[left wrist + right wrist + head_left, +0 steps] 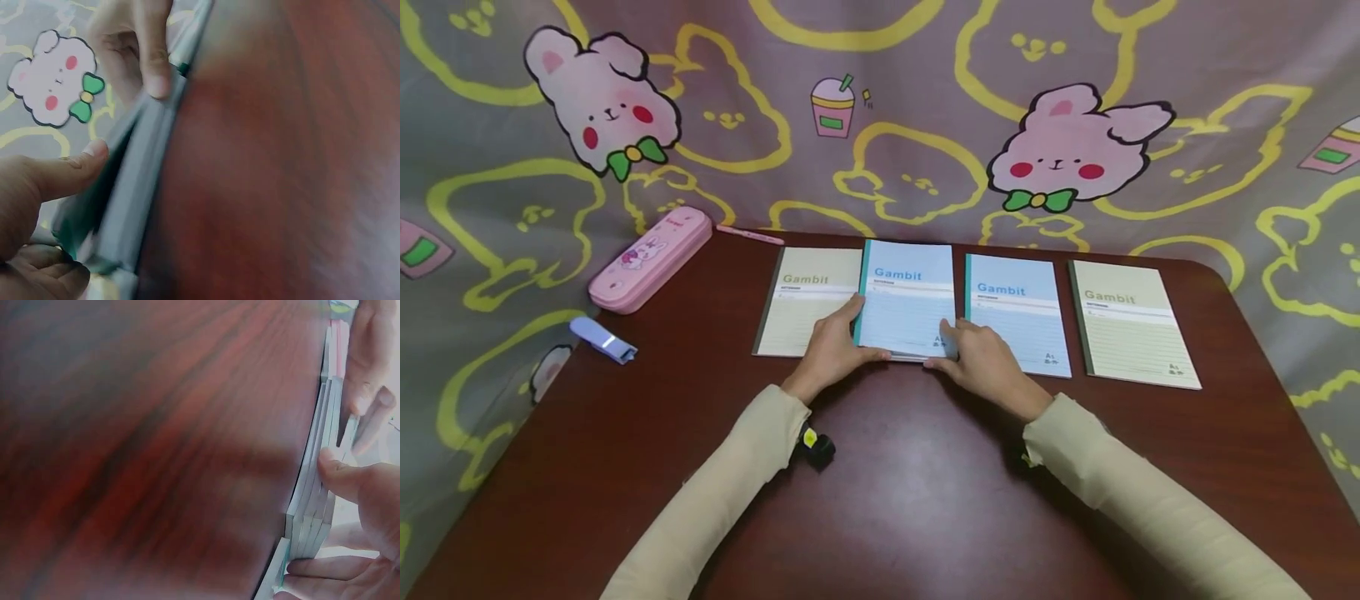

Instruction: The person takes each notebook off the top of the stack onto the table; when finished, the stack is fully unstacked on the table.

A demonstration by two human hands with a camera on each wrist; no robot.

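A stack of notebooks with a blue one on top lies between my two hands. My left hand holds the top blue notebook at its near left corner, thumb along the near edge. In the left wrist view a dark gap shows under that notebook's raised spine side. My right hand grips the near right corner of the stack, its thumb against the near edge and its fingers along the right side. Beside the stack lie a cream notebook on the left and another blue notebook on the right.
A second cream notebook lies at the far right of the row. On the left are a pink pencil case, a pink pen and a lavender stapler-like object. A patterned curtain hangs behind the brown table.
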